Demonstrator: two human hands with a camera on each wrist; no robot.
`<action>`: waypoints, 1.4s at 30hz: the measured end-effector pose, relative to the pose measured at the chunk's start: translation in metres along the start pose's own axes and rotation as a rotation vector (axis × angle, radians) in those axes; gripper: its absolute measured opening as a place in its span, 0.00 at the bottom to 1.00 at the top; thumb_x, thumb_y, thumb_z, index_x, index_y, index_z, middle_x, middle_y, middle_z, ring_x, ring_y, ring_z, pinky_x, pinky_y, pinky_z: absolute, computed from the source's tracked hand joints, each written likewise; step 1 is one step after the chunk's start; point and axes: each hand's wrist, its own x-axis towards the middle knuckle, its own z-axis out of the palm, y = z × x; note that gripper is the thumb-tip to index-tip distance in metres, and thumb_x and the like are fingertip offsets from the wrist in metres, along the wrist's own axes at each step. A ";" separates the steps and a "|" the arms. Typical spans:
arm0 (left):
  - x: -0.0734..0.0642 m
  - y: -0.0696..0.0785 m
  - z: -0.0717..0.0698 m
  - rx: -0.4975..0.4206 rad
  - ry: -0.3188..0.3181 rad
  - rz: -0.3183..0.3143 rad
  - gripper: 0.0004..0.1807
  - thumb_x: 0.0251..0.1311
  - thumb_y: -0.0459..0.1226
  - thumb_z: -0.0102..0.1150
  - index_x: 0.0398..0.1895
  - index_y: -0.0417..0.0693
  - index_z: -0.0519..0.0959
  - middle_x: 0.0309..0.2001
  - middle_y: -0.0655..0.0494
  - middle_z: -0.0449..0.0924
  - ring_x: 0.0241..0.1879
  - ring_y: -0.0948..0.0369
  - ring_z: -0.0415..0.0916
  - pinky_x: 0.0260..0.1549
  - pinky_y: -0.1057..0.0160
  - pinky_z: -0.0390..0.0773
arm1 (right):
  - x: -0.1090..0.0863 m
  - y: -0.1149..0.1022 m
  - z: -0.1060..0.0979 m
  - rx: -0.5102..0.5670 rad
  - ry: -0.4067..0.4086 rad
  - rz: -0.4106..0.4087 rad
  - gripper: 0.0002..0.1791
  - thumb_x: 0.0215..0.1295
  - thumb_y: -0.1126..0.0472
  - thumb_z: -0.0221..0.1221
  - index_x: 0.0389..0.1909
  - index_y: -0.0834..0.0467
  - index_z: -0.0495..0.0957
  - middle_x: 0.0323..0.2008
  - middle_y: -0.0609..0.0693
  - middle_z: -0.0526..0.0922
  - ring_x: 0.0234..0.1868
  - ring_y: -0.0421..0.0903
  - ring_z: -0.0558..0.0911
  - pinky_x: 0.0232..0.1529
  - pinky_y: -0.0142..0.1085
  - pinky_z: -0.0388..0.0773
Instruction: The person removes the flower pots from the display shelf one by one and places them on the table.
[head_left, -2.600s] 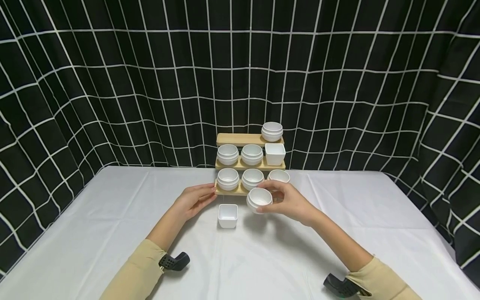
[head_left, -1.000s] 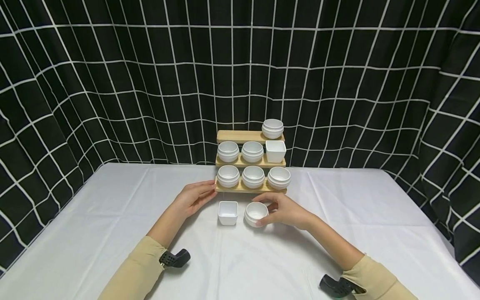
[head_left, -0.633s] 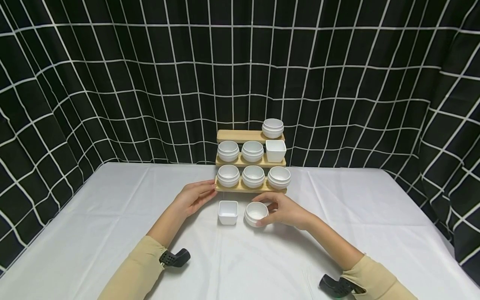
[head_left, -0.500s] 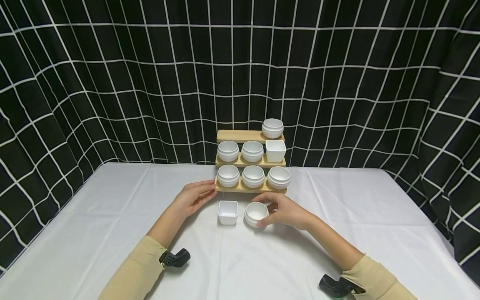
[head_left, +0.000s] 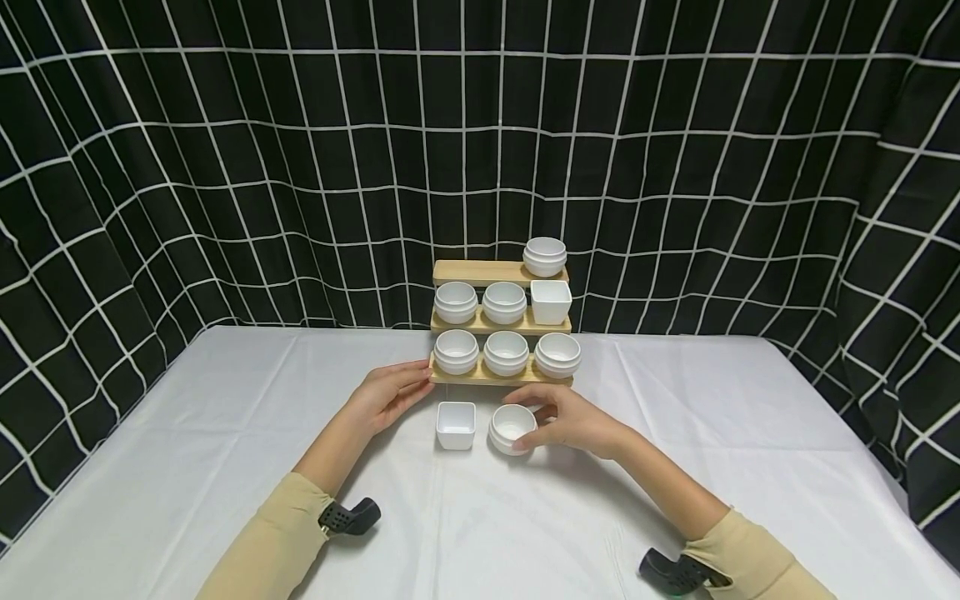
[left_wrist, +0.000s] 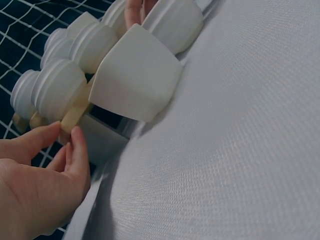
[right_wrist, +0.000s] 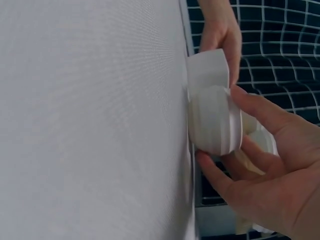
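Note:
My right hand (head_left: 573, 423) grips a round white bowl (head_left: 510, 427) with a ridged side, thumb and fingers on its rim and wall. The bowl stands upright on the white cloth. To its left, a small gap away, sits a square white bowl (head_left: 456, 435). Behind them rises a three-tier wooden display stand (head_left: 480, 272). My left hand (head_left: 384, 400) pinches the left end of its lowest board between thumb and index finger, as the left wrist view shows. In the right wrist view, the round bowl (right_wrist: 212, 120) partly hides the square bowl (right_wrist: 207, 70).
Three round bowls (head_left: 506, 353) line the bottom tier. The middle tier carries two round bowls (head_left: 456, 302) and a square bowl (head_left: 551, 302); one round bowl (head_left: 545, 257) sits at the top right. A black curtain (head_left: 337, 167) with white grid lines hangs behind the white-covered table (head_left: 225, 467).
My right hand has lowered the round bowl from in front of the bottom tier onto the cloth, right of the square bowl. During the last second, nothing visibly moves. My left hand stays at the stand.

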 end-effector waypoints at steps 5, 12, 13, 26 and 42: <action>0.000 -0.001 -0.001 0.001 -0.003 -0.001 0.26 0.74 0.22 0.54 0.73 0.23 0.66 0.46 0.46 0.84 0.39 0.66 0.86 0.54 0.70 0.88 | -0.001 -0.002 -0.001 -0.019 -0.002 -0.024 0.32 0.58 0.68 0.75 0.63 0.72 0.77 0.61 0.65 0.82 0.55 0.55 0.83 0.55 0.32 0.82; 0.000 -0.002 -0.001 -0.006 -0.008 0.004 0.26 0.74 0.22 0.54 0.73 0.23 0.66 0.44 0.47 0.84 0.38 0.66 0.86 0.52 0.70 0.89 | 0.000 -0.003 -0.003 -0.007 0.001 -0.004 0.32 0.60 0.68 0.75 0.64 0.71 0.77 0.63 0.64 0.81 0.54 0.54 0.83 0.59 0.38 0.83; 0.000 -0.002 -0.001 -0.005 -0.007 0.004 0.26 0.74 0.22 0.54 0.73 0.23 0.66 0.44 0.47 0.84 0.38 0.66 0.86 0.52 0.70 0.89 | 0.000 -0.003 -0.003 -0.008 0.002 -0.006 0.32 0.60 0.68 0.74 0.64 0.71 0.77 0.63 0.65 0.80 0.56 0.55 0.82 0.62 0.42 0.83; -0.001 0.000 -0.001 -0.011 0.001 0.001 0.26 0.74 0.22 0.54 0.73 0.24 0.66 0.43 0.48 0.84 0.38 0.66 0.86 0.52 0.70 0.89 | -0.003 -0.010 -0.011 -0.006 0.000 -0.024 0.28 0.66 0.68 0.69 0.64 0.74 0.76 0.64 0.69 0.79 0.61 0.61 0.81 0.64 0.39 0.83; -0.001 0.000 0.001 -0.015 -0.006 -0.001 0.26 0.74 0.22 0.54 0.73 0.23 0.65 0.47 0.46 0.83 0.39 0.65 0.86 0.54 0.69 0.89 | -0.009 -0.021 -0.020 0.050 -0.010 -0.057 0.25 0.69 0.70 0.65 0.64 0.76 0.74 0.63 0.74 0.77 0.59 0.62 0.83 0.57 0.29 0.87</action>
